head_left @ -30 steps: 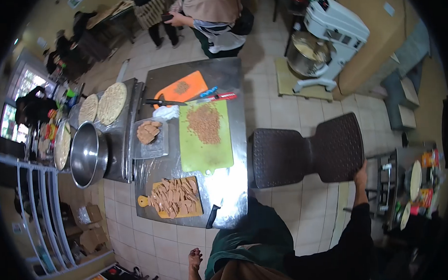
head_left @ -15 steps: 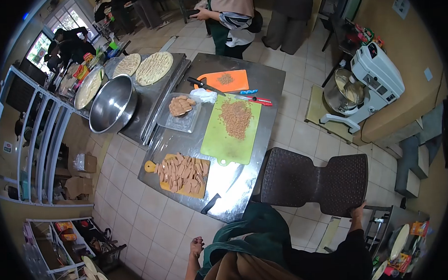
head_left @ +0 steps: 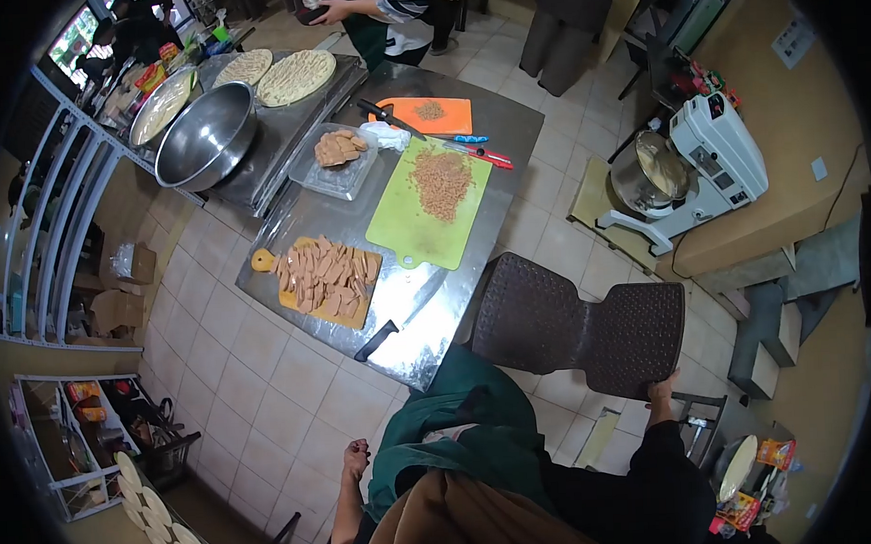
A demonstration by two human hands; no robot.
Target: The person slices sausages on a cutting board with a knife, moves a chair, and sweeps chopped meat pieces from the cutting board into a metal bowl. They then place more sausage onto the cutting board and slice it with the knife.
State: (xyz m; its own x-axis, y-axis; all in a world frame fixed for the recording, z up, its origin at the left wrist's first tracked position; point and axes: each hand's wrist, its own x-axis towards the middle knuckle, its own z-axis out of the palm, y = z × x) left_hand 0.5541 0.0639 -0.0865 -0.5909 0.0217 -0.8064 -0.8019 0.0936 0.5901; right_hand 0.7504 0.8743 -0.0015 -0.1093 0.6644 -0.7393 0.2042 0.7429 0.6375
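My right hand (head_left: pixel 662 389) grips the top edge of the backrest of a dark brown chair (head_left: pixel 634 334), beside the steel table (head_left: pixel 414 345). My left hand (head_left: pixel 357 457) hangs over the tiled floor, its fingers curled; whether anything is inside them is hidden. On the table, sliced pieces (head_left: pixel 328 276) cover a wooden board with a black-handled knife (head_left: pixel 377 341) near it. A green board (head_left: pixel 420 236) bears finely chopped bits (head_left: pixel 442 185). Behind it lie an orange board (head_left: pixel 449 113) and a clear tray (head_left: pixel 332 182) holding more pieces.
A large steel bowl (head_left: pixel 205 136) and flat dough rounds (head_left: pixel 296 77) sit at the upper left. A mixer (head_left: pixel 719 157) stands at the right. Two other people (head_left: pixel 393 24) (head_left: pixel 566 28) stand beyond the table. Shelving (head_left: pixel 45 218) lines the left side.
The view has shifted, so the table and chair appear higher and further left. My right hand still holds the chair back. The person beyond the table has moved left in view.
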